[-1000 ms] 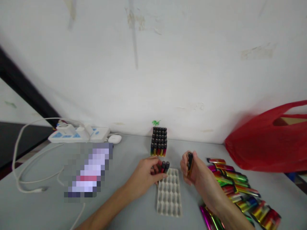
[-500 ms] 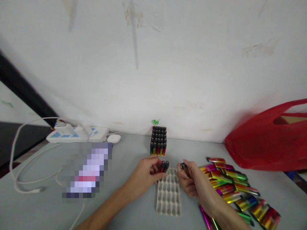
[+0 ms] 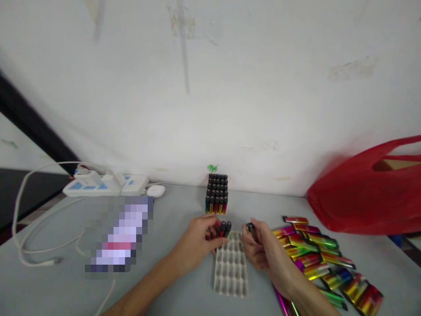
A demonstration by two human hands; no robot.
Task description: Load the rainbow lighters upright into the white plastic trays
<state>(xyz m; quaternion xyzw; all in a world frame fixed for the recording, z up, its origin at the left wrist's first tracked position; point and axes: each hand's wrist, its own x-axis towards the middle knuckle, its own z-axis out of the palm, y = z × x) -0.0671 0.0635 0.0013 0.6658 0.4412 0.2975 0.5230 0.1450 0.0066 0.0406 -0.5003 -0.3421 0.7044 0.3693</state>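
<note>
A pale tray (image 3: 230,267) with rows of small compartments lies between my hands. At its far left corner my left hand (image 3: 205,235) has its fingers closed by two upright black-topped lighters (image 3: 225,228). My right hand (image 3: 259,245), over the tray's right edge, grips a black-topped lighter (image 3: 250,227); its body is mostly hidden by the fingers. Behind the tray a block of upright lighters (image 3: 217,193) with black tops stands in rows near the wall. To the right lies a loose pile of shiny coloured lighters (image 3: 315,259).
A red bag (image 3: 355,197) rests at the right against the wall. On the left are a white power strip (image 3: 105,185), a white charging case (image 3: 155,190), a pixelated phone-like object (image 3: 121,237) and a looping white cable (image 3: 19,219).
</note>
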